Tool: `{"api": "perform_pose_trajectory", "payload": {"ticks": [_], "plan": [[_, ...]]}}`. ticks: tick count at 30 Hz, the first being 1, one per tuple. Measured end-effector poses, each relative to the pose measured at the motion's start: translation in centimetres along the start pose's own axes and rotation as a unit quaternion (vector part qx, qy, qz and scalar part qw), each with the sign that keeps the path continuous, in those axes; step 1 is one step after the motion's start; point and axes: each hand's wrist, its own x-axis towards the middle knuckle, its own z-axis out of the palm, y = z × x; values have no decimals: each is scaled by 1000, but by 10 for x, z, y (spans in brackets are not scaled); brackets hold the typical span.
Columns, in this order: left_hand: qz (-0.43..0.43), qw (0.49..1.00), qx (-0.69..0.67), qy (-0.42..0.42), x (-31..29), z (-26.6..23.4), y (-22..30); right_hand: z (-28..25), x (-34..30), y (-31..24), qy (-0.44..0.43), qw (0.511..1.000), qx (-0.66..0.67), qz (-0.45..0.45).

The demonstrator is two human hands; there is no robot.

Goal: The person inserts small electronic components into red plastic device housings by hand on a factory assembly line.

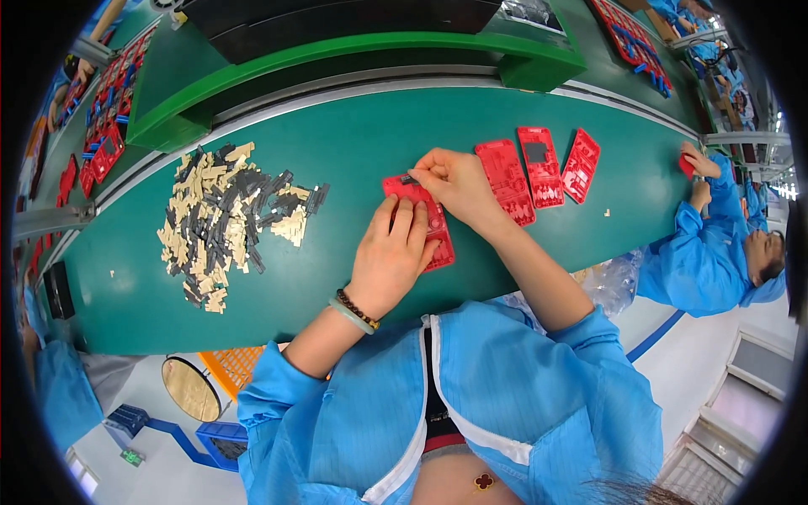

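A red plastic housing (439, 251) lies on the green table in front of me, tilted slightly. My left hand (385, 257) holds it down, fingers bent over its face and thumb along its right side. At its far end, my right hand (457, 187) pinches a small dark strip (409, 179) between thumb and forefinger, against the housing's top edge. The palm and fingers hide much of the housing. To the left is a loose pile of small black and beige strips (219, 223).
Right of my hands lie three more red housing parts: one close by (503, 177), one with a dark rectangle (540, 172), one angled (581, 166). A green raised shelf (362, 50) spans the far side. A co-worker (699, 244) sits at the right, holding a red part.
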Motion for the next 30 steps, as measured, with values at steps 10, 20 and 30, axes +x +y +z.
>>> {"api": "perform_pose_trajectory", "payload": {"ticks": [10,20,30], "plan": [[-8,1000,-24,2,3,0,-2,1,2,2,0,999,-35,-28],[-10,996,-84,-29,14,-7,-12,-5,-25,13,165,931,-165,-279],[-14,1000,-26,0,25,0,-9,-12,-49,11,128,911,-317,-232]]}}
